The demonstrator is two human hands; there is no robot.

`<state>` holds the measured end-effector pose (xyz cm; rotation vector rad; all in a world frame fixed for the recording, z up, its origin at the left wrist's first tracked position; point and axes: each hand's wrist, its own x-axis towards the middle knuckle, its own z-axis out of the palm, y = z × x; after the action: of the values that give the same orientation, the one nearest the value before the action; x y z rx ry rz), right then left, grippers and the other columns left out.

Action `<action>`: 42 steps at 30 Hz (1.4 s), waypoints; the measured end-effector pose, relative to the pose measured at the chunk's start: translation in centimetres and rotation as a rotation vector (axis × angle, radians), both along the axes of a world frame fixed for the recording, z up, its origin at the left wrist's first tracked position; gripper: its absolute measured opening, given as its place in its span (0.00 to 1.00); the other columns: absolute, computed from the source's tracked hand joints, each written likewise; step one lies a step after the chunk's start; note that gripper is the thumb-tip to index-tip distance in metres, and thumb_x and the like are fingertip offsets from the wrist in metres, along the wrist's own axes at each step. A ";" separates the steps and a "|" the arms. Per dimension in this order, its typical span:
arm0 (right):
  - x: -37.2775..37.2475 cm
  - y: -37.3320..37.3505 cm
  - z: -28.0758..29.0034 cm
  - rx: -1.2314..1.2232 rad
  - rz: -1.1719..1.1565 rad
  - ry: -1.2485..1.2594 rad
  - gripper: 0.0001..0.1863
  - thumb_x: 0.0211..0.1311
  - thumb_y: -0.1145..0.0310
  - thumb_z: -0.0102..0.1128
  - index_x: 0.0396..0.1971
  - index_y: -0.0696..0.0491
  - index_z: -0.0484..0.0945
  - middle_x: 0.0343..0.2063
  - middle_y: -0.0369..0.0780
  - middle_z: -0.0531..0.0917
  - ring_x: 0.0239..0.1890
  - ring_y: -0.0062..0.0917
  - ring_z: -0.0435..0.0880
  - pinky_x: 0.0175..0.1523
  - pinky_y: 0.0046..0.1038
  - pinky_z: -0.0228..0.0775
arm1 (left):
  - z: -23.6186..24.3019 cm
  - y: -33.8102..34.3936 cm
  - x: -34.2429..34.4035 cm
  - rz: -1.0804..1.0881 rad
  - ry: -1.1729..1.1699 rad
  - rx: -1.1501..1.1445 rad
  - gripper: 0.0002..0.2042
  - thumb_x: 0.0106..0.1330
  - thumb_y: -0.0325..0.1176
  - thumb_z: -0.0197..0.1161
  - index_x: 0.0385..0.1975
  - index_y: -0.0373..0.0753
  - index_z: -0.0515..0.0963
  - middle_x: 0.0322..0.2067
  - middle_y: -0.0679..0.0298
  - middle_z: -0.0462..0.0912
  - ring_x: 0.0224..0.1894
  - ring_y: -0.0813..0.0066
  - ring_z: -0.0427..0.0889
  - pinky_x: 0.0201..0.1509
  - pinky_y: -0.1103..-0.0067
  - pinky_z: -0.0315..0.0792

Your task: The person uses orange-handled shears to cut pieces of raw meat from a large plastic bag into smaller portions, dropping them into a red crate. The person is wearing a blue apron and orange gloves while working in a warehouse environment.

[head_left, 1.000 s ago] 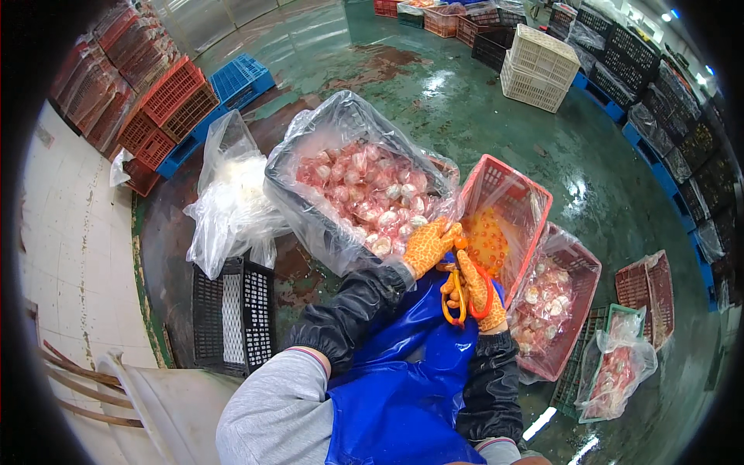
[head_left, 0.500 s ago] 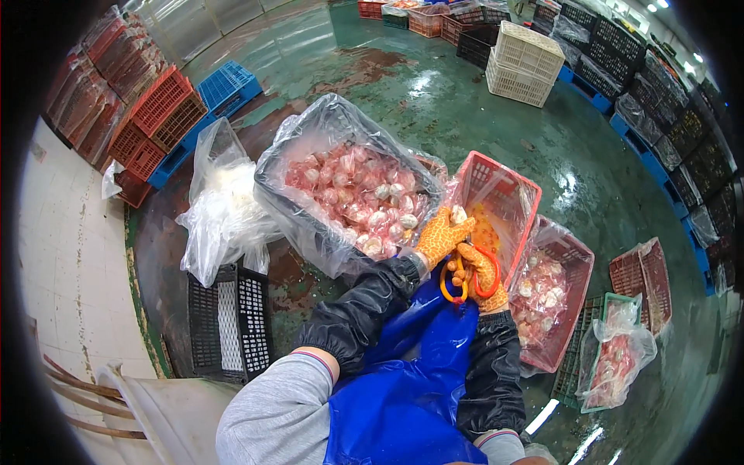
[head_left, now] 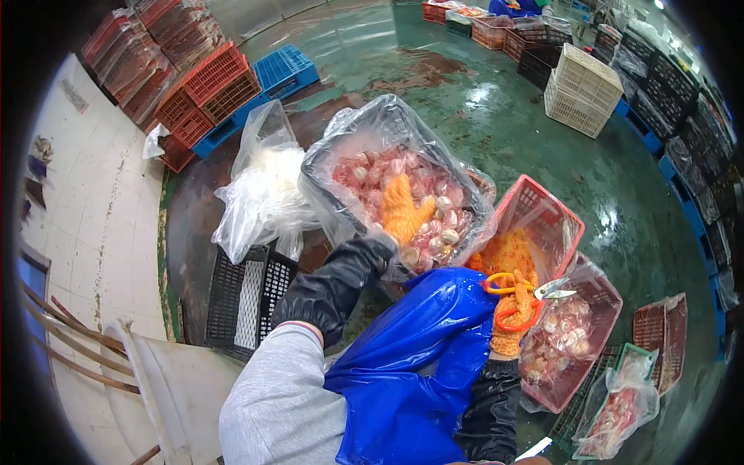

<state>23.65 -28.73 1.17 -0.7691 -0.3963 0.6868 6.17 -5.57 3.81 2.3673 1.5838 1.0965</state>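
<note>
Many small wrapped pieces [head_left: 364,173], reddish and whitish under clear film, directly beneath and around the left hand [head_left: 404,213], inside a dark crate [head_left: 412,118] lined with clear plastic. Left hand orange-gloved, back upward, thumb spread apart from the fingers, underside of the palm hidden from view. To its right and nearer the body, the right hand [head_left: 508,339], gloved alike, clamped on scissors [head_left: 556,290] with one yellow and one orange-red handle loop; blades slightly parted and pointing off to the right of that hand. Just beyond the right hand, a red crate [head_left: 572,237] with an orange, round-spotted layer [head_left: 508,252] inside. Just right of the same hand, a reddish crate [head_left: 598,332] with more wrapped pieces [head_left: 559,332]. Farther right of it, a green crate [head_left: 642,353] with a clear bag over reddish contents. Left of the left hand, apart from it, crumpled plastic bags [head_left: 267,186]; below them, toward the body, a black slatted crate [head_left: 279,283]. Between both hands and the body, a shiny blue apron [head_left: 418,360]. Behind the left hand, a black sleeve [head_left: 337,283]. Far beyond both hands, stacked pale crates [head_left: 585,89] on the wet green floor [head_left: 434,101].
</note>
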 end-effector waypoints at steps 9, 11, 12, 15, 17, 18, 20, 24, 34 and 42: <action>-0.4 0.3 2.3 -0.068 0.075 0.180 0.26 0.59 0.72 0.48 0.57 0.59 0.55 0.43 0.46 0.75 0.45 0.31 0.74 0.54 0.34 0.67 | 0.4 10.1 -0.6 0.162 0.357 -0.356 0.22 0.58 0.51 0.52 0.39 0.37 0.76 0.42 0.47 0.74 0.46 0.49 0.72 0.51 0.60 0.64; -0.2 0.5 2.8 -0.102 0.070 0.125 0.25 0.59 0.71 0.49 0.56 0.61 0.57 0.42 0.46 0.75 0.46 0.31 0.74 0.55 0.35 0.66 | -0.6 10.5 -0.9 0.181 0.269 -0.087 0.16 0.59 0.47 0.52 0.31 0.40 0.78 0.36 0.50 0.76 0.40 0.51 0.74 0.44 0.60 0.67; -0.4 0.8 3.3 -0.117 0.071 0.102 0.25 0.58 0.71 0.50 0.55 0.62 0.58 0.41 0.45 0.75 0.46 0.31 0.74 0.55 0.36 0.66 | -1.1 10.6 -1.4 0.193 0.228 0.050 0.14 0.59 0.44 0.52 0.26 0.41 0.79 0.33 0.52 0.77 0.37 0.52 0.75 0.40 0.59 0.69; -0.8 1.1 3.5 -0.022 0.162 0.163 0.21 0.59 0.71 0.50 0.51 0.63 0.63 0.31 0.41 0.74 0.36 0.25 0.73 0.45 0.28 0.68 | -3.9 10.5 -4.5 -0.271 -0.397 -0.225 0.12 0.58 0.40 0.56 0.34 0.40 0.76 0.32 0.57 0.76 0.36 0.60 0.74 0.38 0.67 0.67; 0.3 1.2 1.8 -0.082 0.226 0.208 0.21 0.59 0.70 0.52 0.50 0.63 0.64 0.23 0.38 0.71 0.28 0.20 0.69 0.35 0.23 0.65 | -3.5 8.1 -4.4 -0.544 -0.772 -0.414 0.12 0.58 0.38 0.57 0.37 0.39 0.74 0.33 0.58 0.76 0.35 0.61 0.73 0.39 0.69 0.67; -0.3 1.3 3.3 -0.129 0.267 0.178 0.20 0.59 0.69 0.52 0.49 0.62 0.65 0.22 0.37 0.70 0.28 0.20 0.69 0.35 0.23 0.65 | -3.2 6.9 -4.9 -0.653 -0.954 -0.513 0.12 0.57 0.37 0.58 0.38 0.38 0.73 0.33 0.59 0.75 0.35 0.62 0.73 0.39 0.70 0.67; -1.2 0.9 6.0 -0.227 0.239 0.065 0.18 0.59 0.69 0.52 0.48 0.59 0.67 0.23 0.37 0.72 0.28 0.22 0.71 0.35 0.23 0.66 | 1.5 1.6 -3.7 -0.681 -1.442 -1.130 0.11 0.59 0.35 0.57 0.39 0.38 0.73 0.34 0.61 0.76 0.36 0.64 0.74 0.40 0.70 0.70; -4.6 2.2 9.6 -0.340 -0.187 -0.599 0.18 0.59 0.71 0.51 0.50 0.55 0.70 0.33 0.38 0.77 0.30 0.27 0.75 0.37 0.25 0.69 | 0.2 -2.4 -3.2 -0.808 -1.155 -1.043 0.09 0.64 0.36 0.51 0.40 0.40 0.71 0.43 0.60 0.75 0.44 0.65 0.75 0.49 0.63 0.72; -4.3 -0.1 7.6 -0.473 -0.194 -0.786 0.22 0.62 0.60 0.50 0.52 0.57 0.66 0.35 0.36 0.77 0.30 0.19 0.75 0.33 0.18 0.68 | 3.8 -9.7 0.1 -0.856 -1.319 -1.440 0.12 0.65 0.38 0.49 0.45 0.40 0.69 0.45 0.57 0.72 0.40 0.64 0.76 0.45 0.68 0.74; -4.7 -0.6 9.4 -0.363 0.038 -0.208 0.17 0.61 0.74 0.50 0.51 0.57 0.68 0.35 0.36 0.76 0.34 0.17 0.75 0.36 0.16 0.69 | 7.4 -13.9 1.1 -0.896 -1.278 -1.521 0.18 0.66 0.44 0.47 0.49 0.38 0.66 0.42 0.59 0.74 0.40 0.71 0.77 0.42 0.76 0.74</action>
<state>18.93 -29.29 10.61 -1.1854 -0.4825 0.7259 7.27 -19.44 11.24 0.6897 0.3238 0.4800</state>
